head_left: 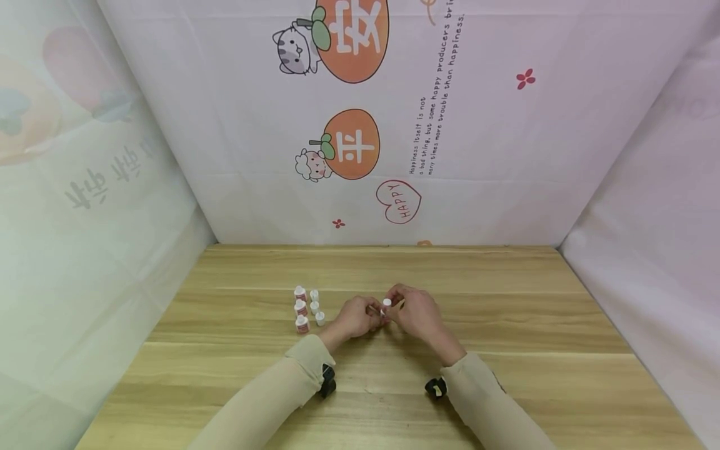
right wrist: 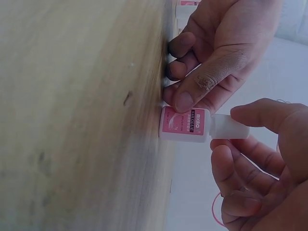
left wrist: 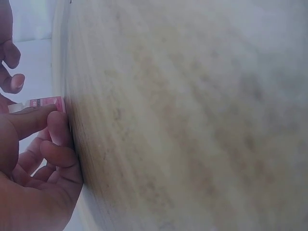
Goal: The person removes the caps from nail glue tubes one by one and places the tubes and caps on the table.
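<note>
A small white nail glue bottle with a pink label stands upright on the table. My left hand grips its body low down between thumb and fingers. The white cap sits at the bottle's neck, and my right hand pinches it between thumb and finger. In the left wrist view the left hand covers much of the bottle, so only part of its label shows.
Left of my hands, several like bottles stand in a column on the wooden table. Beside them is a column of small white caps. Printed white cloth walls off the back and both sides.
</note>
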### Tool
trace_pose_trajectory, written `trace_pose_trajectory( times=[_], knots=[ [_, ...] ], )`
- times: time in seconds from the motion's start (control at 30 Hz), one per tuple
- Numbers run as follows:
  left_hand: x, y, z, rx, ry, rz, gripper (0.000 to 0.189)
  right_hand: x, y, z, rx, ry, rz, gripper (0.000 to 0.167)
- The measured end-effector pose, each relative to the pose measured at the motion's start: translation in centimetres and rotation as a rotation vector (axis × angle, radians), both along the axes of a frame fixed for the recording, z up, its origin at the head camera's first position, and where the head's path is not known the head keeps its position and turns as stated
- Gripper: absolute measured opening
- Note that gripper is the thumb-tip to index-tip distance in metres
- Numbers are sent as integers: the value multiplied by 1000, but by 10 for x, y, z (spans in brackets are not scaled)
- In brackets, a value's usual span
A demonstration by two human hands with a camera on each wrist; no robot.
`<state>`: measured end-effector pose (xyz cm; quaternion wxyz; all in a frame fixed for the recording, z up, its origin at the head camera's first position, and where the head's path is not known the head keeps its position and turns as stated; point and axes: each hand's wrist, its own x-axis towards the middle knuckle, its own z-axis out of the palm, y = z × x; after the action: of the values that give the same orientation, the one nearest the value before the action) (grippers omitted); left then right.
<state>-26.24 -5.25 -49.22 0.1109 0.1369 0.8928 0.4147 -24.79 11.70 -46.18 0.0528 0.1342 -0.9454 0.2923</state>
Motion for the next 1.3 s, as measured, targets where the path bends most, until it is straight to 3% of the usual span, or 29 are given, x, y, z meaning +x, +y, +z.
trace_pose_trajectory(
  times=[1.3],
  knots=[
    [1, 0, 2, 18, -16, 13, 14, 0, 0, 2, -2, -26, -15, 12]
  ],
)
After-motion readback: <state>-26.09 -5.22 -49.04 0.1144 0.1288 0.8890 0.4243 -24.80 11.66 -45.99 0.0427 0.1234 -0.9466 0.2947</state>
